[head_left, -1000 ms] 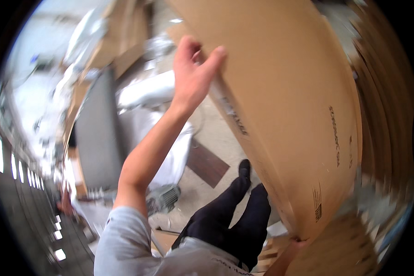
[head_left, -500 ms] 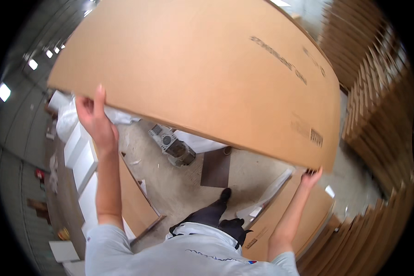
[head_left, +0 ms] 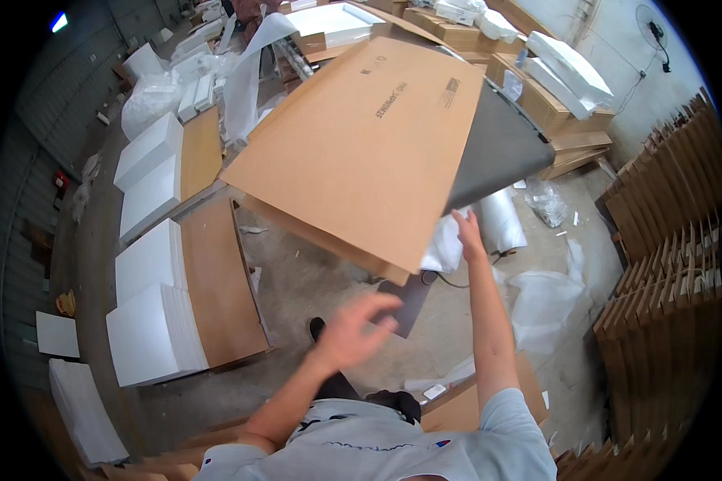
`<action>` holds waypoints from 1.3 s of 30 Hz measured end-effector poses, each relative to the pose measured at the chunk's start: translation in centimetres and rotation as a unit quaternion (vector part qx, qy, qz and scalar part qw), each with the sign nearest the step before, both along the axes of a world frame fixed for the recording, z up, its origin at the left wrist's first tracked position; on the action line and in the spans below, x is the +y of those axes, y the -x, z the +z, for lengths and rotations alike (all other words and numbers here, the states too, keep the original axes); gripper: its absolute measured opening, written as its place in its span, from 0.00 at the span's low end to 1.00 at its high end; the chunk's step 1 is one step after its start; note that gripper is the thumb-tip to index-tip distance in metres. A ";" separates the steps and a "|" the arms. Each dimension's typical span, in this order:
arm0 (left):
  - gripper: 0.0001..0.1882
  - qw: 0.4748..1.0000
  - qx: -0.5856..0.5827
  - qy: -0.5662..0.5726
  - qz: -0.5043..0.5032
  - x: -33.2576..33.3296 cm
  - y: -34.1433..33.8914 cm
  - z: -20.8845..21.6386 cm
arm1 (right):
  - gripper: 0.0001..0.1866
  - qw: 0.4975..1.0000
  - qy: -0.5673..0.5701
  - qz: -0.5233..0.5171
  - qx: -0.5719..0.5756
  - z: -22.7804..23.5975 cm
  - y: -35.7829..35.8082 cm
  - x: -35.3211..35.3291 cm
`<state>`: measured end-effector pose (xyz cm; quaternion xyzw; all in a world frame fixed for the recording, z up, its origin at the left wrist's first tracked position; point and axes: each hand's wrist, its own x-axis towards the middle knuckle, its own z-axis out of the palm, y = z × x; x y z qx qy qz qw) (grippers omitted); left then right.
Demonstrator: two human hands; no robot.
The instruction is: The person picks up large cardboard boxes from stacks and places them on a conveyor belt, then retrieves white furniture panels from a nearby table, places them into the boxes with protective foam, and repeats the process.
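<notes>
The left hand, blurred, has its fingers spread just short of the flat cardboard box, which overlaps a dark grey tabletop ahead; the right hand is at that tabletop's near edge, its grip impossible to tell. Over the concrete floor, white foam sheets lie left of the left hand, cardboard stacks right of the right hand, and a wall fan hangs far beyond it.

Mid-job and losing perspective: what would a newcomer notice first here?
The large flat cardboard box, askew across the upper middle, partly hiding a grey surface. Then the blurred left hand, fingers spread, below the box's near edge. White slabs stacked at left also stand out.
</notes>
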<state>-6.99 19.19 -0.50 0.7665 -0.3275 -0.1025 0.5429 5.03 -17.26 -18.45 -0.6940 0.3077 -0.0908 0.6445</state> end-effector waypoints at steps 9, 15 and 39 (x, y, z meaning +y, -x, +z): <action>0.22 0.883 -0.043 0.002 0.467 27.7 -34.5 -11.8 | 0.30 0.906 -0.412 -0.073 -0.056 -2.8 9.3 16.2; 0.32 0.903 0.174 0.041 0.391 26.2 -51.0 -18.1 | 0.28 0.830 -0.522 -0.053 -0.188 2.8 -7.2 28.7; 0.16 0.735 0.317 -0.088 0.593 66.5 -70.8 -31.1 | 0.23 0.843 0.010 -0.494 -0.215 8.3 -25.7 13.8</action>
